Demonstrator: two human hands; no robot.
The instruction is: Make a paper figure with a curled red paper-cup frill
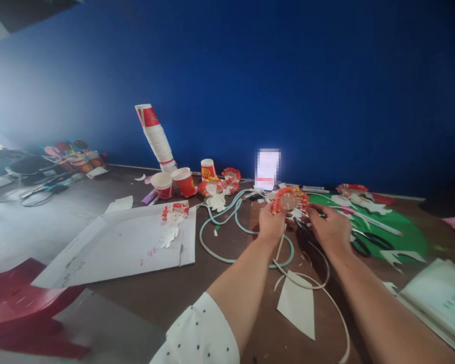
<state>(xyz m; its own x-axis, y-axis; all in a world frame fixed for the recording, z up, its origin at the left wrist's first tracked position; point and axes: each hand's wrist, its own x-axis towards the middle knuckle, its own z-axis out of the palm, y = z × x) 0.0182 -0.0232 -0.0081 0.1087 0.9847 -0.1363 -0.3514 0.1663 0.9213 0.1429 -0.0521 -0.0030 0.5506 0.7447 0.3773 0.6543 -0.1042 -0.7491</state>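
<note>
Over the table's middle, my left hand [272, 222] and my right hand [329, 225] are closed on opposite sides of a paper craft piece [290, 198]. It has a brownish round centre, a red-orange ring of rolled bits and white cut paper below. My fingertips are partly hidden behind it. Similar paper figures lie nearby: one [174, 217] on the white board and one [214, 192] in front of the cups. Just beyond my hands stands a lit phone [267, 169]. Black-handled scissors [367, 242] rest to the right of my right hand.
A leaning stack of paper cups [159, 139] stands by the blue wall [227, 91], with single cups [184, 182] near its foot. Looped cables [216, 257] cross the table. A white board [125, 247] lies left, a green disc [409, 235] and a white packet [442, 298] right.
</note>
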